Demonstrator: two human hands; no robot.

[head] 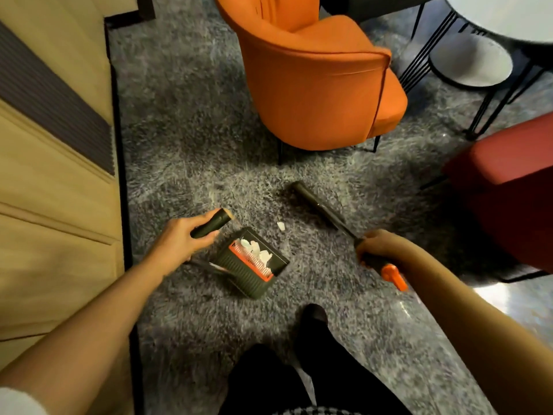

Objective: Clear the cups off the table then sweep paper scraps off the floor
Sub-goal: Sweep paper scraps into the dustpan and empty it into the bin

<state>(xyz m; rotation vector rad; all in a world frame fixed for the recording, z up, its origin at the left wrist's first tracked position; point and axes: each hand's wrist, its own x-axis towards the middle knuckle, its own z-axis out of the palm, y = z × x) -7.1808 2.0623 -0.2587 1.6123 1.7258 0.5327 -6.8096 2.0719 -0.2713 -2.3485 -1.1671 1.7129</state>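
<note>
The grey carpet (194, 145) is shaggy and rough. The dustpan (239, 274) is matt dark plastic, ribbed on its wall, with an orange plastic comb (254, 263). The scraps (258, 253) in it look like thin white paper. The broom (327, 213) ends in smooth orange plastic. At twelve o'clock the orange chair (314, 94) wears matt cloth. At nine o'clock the wall panel (45, 235) looks like smooth wood.

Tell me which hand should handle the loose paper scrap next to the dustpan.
Right. The right hand grips the broom, whose head lies just beyond the scrap, so it could probably sweep it into the dustpan. The left hand grips the dustpan handle and should steady it.
</note>
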